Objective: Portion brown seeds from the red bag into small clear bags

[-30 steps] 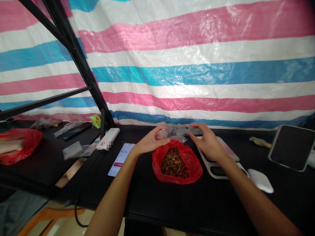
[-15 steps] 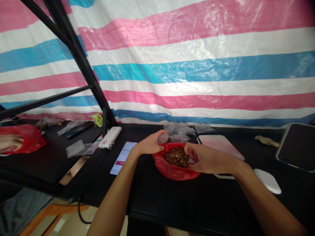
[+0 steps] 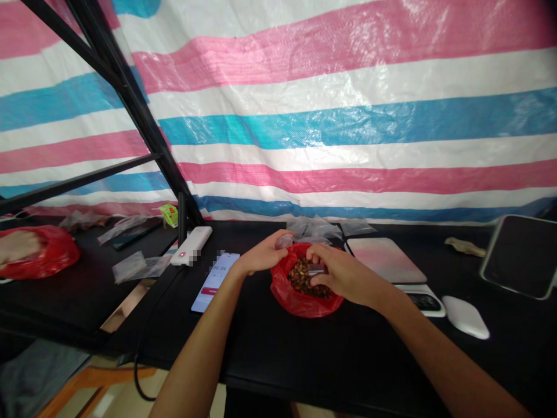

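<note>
A red plastic bag (image 3: 296,299) stands on the black table with its mouth wide apart, full of small brown pieces (image 3: 298,276) like seeds or beans. At its left rim is my left hand (image 3: 263,254), index finger and thumb curved around a small clear plastic bag (image 3: 285,240); the thumb tip is against the red rim. My right hand (image 3: 343,273) reaches in from the right, its thumb and fingers pinching a small shiny, see-through thing (image 3: 315,269) over the brown pieces. I cannot make out exactly what it is.
Several clear bags (image 3: 315,228) lie behind the red bag. Left are a phone (image 3: 213,284) and a white power bank (image 3: 191,245). Right are a pinkish flat case (image 3: 387,259), a second phone (image 3: 420,301), a white mouse (image 3: 465,317) and a dark-screened device (image 3: 522,255). Another person's hand (image 3: 17,248) is far left.
My right hand has moved left and inward over the brown pieces, and the shiny thing now shows in its fingers. My left hand stays at the rim. The view has shifted slightly.
</note>
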